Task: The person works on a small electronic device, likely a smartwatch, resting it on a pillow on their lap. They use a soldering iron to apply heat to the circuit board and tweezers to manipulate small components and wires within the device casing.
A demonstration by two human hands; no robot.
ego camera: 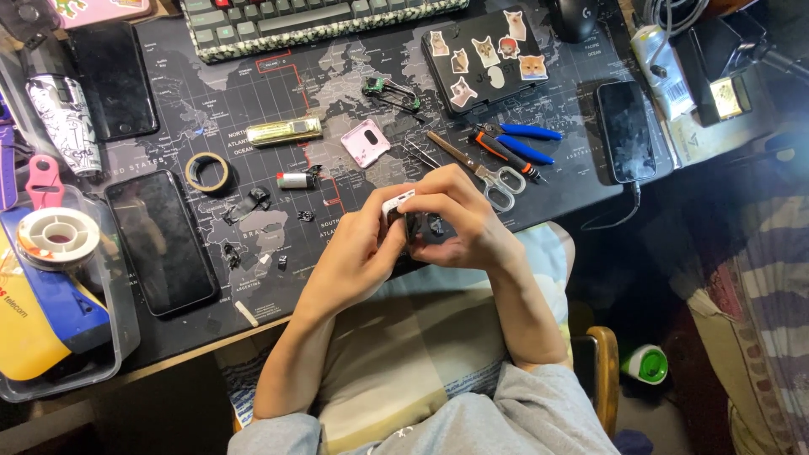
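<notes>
Both my hands meet over the near edge of the dark map desk mat (253,109). My left hand (358,253) and my right hand (459,221) together pinch a small white and black device (399,206), held between the fingertips just above the mat. Much of the device is hidden by my fingers. Just beyond my right hand lie scissors (484,173) and blue-handled pliers (518,143). A pink square part (366,141) rests ahead of my hands, with tweezers (419,153) beside it.
Black phones lie at left (160,240), at far left (112,80) and at right (626,131). A tape roll (207,172), gold bar (284,131), small cylinder (295,179), stickered black case (487,55), keyboard (312,18) and clear bin (59,286) surround them.
</notes>
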